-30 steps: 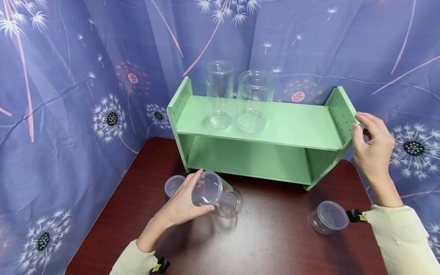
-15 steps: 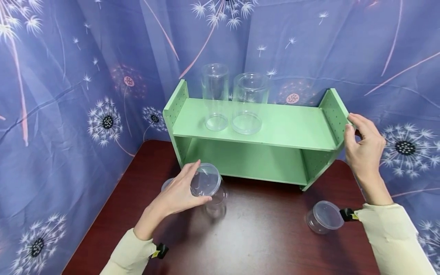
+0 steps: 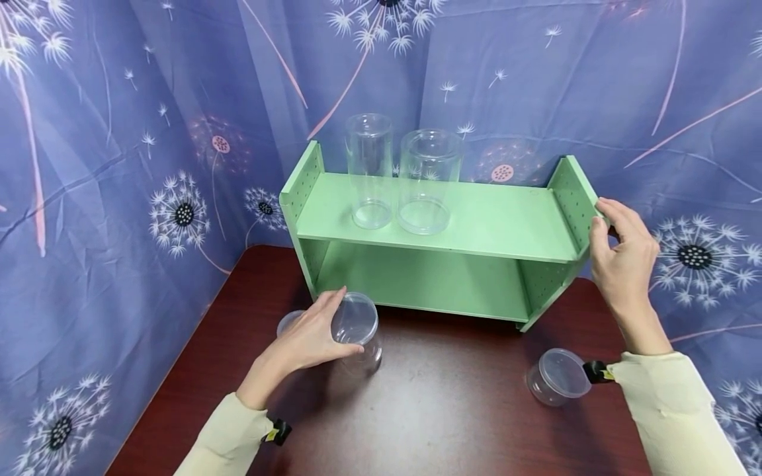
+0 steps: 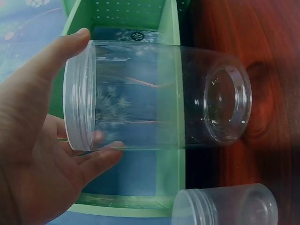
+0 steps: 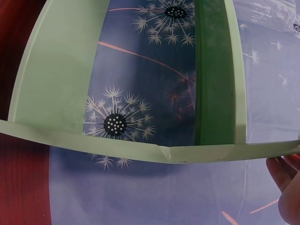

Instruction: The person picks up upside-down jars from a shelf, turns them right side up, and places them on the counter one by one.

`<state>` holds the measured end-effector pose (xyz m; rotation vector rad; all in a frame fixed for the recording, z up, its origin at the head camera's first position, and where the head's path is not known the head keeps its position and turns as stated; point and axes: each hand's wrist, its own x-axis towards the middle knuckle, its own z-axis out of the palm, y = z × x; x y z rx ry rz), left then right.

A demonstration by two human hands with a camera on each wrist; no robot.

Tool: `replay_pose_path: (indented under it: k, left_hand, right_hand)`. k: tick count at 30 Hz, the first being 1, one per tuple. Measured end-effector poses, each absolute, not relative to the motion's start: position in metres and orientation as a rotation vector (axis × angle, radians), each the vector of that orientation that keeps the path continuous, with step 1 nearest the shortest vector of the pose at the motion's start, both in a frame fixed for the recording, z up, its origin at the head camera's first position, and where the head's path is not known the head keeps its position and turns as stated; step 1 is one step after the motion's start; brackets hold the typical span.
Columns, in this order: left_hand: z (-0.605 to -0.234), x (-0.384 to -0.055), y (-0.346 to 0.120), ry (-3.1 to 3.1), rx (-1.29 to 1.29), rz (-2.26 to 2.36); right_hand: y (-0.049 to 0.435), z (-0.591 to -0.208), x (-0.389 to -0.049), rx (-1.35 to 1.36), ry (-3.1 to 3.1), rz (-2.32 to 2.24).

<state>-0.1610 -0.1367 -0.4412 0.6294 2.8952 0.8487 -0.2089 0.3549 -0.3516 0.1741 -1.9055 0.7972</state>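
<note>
Head view: left hand [image 3: 306,334] clamped round a lidded jar [image 3: 356,322], at the table's [image 3: 428,410] left, just in front of the green shelf's [image 3: 476,211] left half. From the jar, the shelf lies ahead and spreads rightward. Right hand [image 3: 625,254] well apart, pinching the upper edge of the shelf's right side panel [image 3: 573,201]; I log the left as nearer the jar. The shelf's upper level bears a narrow jar [image 3: 369,172] and a wide jar [image 3: 430,182], side by side; I see no contents in either. A small jar [image 3: 288,320] sits partly hidden behind the left hand, a squat jar [image 3: 556,377] beside the right sleeve [image 3: 661,396].

Left wrist view: thumb and fingers straddle the lid [image 4: 78,98]. Long axis runs from palm toward the wood; I can't tell whether the base [image 4: 229,103] touches. Nothing visible inside.

Right wrist view: only part of the hand at the panel's edge; full grip out of my sight.
</note>
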Motion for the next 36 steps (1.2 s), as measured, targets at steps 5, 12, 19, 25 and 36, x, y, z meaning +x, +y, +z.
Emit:
replay_pose_path:
  k: [5, 12, 19, 25, 36]
  left_hand:
    - [-0.450, -0.165, -0.136, 2.882, 0.625, 0.837]
    - [-0.456, -0.167, -0.135, 2.872, 0.627, 0.834]
    - [-0.460, -0.167, -0.137, 2.865, 0.651, 0.822]
    - [-0.464, -0.168, -0.138, 2.869, 0.644, 0.811]
    - [-0.465, -0.170, -0.141, 2.829, 0.631, 0.823]
  right_hand:
    - [0.354, -0.352, -0.210, 0.180, -1.904, 0.798]
    - [0.353, -0.352, -0.210, 0.184, -1.903, 0.794]
    - [0.353, -0.352, -0.209, 0.189, -1.897, 0.795]
    - [0.353, -0.352, -0.209, 0.183, -1.894, 0.795]
    - [0.354, -0.353, -0.208, 0.180, -1.887, 0.812]
